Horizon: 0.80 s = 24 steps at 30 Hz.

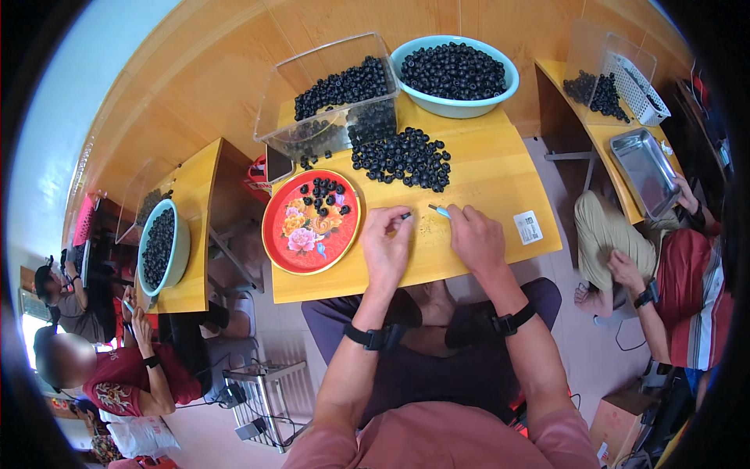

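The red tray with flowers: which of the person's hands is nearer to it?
Left. The left hand is just right of the red tray, close to its rim. The right hand is farther right, beyond the left hand, holding a small light-blue tool.

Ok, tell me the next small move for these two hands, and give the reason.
Probably bring the small light-blue tool in the right hand to the small dark round fruit pinched at the left hand fingertips: the tool tip points at it across a short gap, with neither yet touching. Worked fruits lie on the red flowered round tray.
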Motion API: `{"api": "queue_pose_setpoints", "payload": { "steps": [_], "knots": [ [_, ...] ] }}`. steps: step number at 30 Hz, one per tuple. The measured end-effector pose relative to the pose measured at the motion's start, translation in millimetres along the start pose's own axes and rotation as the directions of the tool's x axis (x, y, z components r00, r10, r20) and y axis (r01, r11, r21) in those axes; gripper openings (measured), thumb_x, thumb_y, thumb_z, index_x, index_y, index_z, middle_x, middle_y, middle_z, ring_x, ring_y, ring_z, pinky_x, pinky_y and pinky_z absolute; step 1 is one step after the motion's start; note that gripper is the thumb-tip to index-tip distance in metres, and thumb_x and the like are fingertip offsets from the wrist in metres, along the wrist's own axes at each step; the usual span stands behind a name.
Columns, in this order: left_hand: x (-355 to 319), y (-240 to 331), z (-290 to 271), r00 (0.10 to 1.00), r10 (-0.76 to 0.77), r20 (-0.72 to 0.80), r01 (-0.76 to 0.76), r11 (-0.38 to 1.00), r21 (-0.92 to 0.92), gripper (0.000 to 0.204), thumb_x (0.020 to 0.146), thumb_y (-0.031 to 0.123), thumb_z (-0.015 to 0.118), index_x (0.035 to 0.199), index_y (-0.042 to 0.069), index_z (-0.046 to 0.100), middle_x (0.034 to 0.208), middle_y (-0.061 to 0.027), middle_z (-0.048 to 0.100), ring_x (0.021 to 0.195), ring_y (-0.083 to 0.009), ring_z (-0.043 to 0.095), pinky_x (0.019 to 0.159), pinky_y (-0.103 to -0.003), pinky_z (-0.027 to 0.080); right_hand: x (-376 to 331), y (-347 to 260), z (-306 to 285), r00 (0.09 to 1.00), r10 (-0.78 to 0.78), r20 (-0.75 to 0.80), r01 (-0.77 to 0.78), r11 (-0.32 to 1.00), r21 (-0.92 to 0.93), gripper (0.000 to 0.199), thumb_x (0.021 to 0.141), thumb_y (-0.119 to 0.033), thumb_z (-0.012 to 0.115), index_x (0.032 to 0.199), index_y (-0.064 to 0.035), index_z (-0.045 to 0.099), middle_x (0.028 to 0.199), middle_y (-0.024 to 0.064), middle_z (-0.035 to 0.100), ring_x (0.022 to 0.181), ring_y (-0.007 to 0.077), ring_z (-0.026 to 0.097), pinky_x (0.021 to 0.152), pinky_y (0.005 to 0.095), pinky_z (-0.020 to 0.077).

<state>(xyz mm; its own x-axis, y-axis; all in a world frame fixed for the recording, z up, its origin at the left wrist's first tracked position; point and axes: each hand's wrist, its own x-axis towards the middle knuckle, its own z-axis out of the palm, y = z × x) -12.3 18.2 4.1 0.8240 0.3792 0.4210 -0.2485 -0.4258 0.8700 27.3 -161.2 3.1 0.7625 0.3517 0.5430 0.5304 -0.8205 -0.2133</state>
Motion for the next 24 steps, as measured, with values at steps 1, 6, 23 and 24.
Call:
{"api": "queue_pose_setpoints", "payload": {
  "steps": [1, 6, 23, 24],
  "knots": [
    [4.1, -0.7, -8.6, 1.0, 0.004, 0.0, -0.004, 1.0, 0.003, 0.018, 0.083, -0.004, 0.077, 0.101, 0.0, 0.073, 0.091, -0.0094, 0.064, 0.077, -0.0178, 0.064, 0.071, -0.03, 0.053, -0.3, -0.3, 0.2, 1.0, 0.0, 0.004, 0.0, 1.0, -0.006, 0.005, 0.086, -0.01, 0.063, 0.091, -0.0091, 0.064, 0.075, 0.0077, 0.06, 0.069, 0.027, 0.069, 0.057, 0.0419, 0.0562],
    [34.6, 1.7, -53.0, 0.992, 0.093, -0.081, -0.071, 0.967, 0.244, 0.021, 0.083, -0.005, 0.076, 0.102, 0.002, 0.072, 0.095, -0.0119, 0.065, 0.084, -0.0247, 0.066, 0.077, -0.035, 0.055, 0.3, 0.3, 0.1, 1.0, -0.005, -0.028, 0.005, 1.0, -0.008, 0.004, 0.085, -0.009, 0.064, 0.09, -0.009, 0.063, 0.074, 0.0076, 0.06, 0.069, 0.0265, 0.069, 0.057, 0.0409, 0.0565],
    [78.8, -9.2, 19.0, 0.923, 0.13, 0.363, -0.302, 0.829, 0.47, 0.028, 0.084, 0.008, 0.078, 0.11, 0.0, 0.073, 0.101, -0.018, 0.065, 0.096, -0.0382, 0.066, 0.086, -0.045, 0.055, -0.9, -0.2, 3.2, 0.999, -0.004, -0.043, 0.005, 1.0, 0.014, 0.005, 0.086, -0.009, 0.063, 0.091, -0.008, 0.065, 0.075, 0.0081, 0.06, 0.07, 0.0259, 0.07, 0.058, 0.0402, 0.0571],
    [78.0, -5.8, 19.5, 0.92, 0.13, 0.369, -0.305, 0.83, 0.467, 0.028, 0.084, 0.008, 0.078, 0.11, 0.0, 0.073, 0.101, -0.018, 0.065, 0.096, -0.0382, 0.066, 0.086, -0.045, 0.055, -1.7, 1.0, 2.8, 0.999, 0.003, -0.042, -0.003, 1.0, 0.012, 0.005, 0.086, -0.009, 0.063, 0.091, -0.008, 0.065, 0.075, 0.0081, 0.06, 0.07, 0.0259, 0.07, 0.058, 0.0402, 0.0571]
  ]
}}
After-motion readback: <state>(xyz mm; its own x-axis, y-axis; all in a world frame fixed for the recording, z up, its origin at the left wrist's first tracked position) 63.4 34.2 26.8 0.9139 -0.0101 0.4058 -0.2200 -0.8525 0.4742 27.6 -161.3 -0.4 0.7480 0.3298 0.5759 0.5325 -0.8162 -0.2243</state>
